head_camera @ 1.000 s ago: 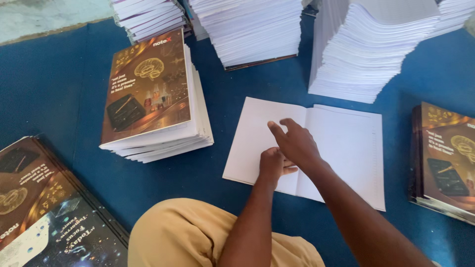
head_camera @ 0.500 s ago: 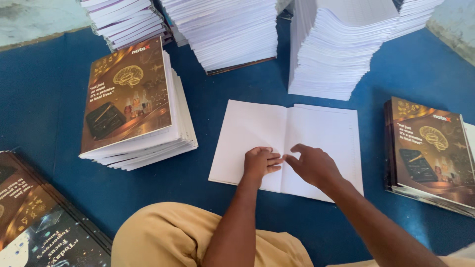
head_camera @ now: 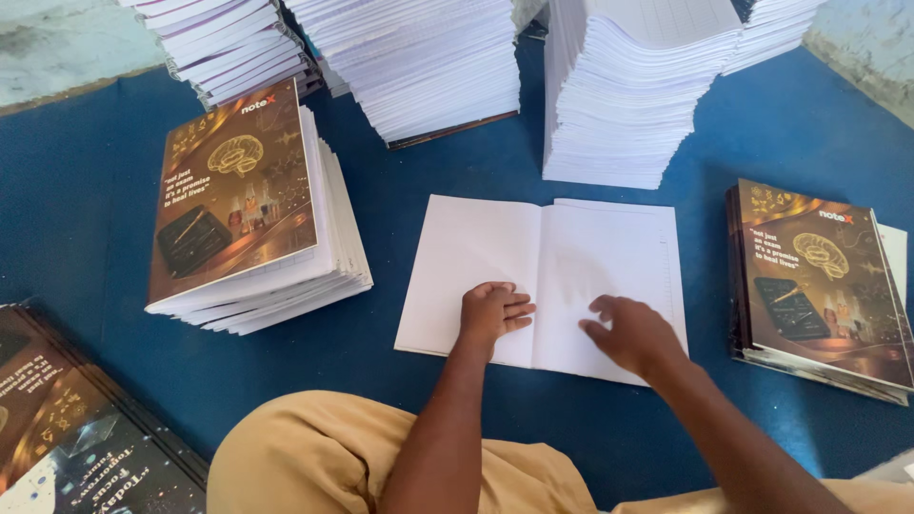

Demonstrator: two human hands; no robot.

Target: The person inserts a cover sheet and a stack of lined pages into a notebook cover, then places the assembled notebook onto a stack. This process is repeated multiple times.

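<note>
Nearest, a tan-clothed knee [head_camera: 314, 457] and two bare forearms reach forward over a blue floor [head_camera: 86, 219]. The left hand [head_camera: 493, 312] rests half-curled, knuckles down, on the left page of an open white booklet [head_camera: 476, 247], close to its centre fold. The right hand [head_camera: 633, 333] lies flat with fingers spread on the right page, gripping nothing. The two hands are near each other but apart. Left and right of the booklet sit stacks of brown-covered notebooks [head_camera: 233, 190]. Farthest away stand tall piles of white paper [head_camera: 628, 105].
</note>
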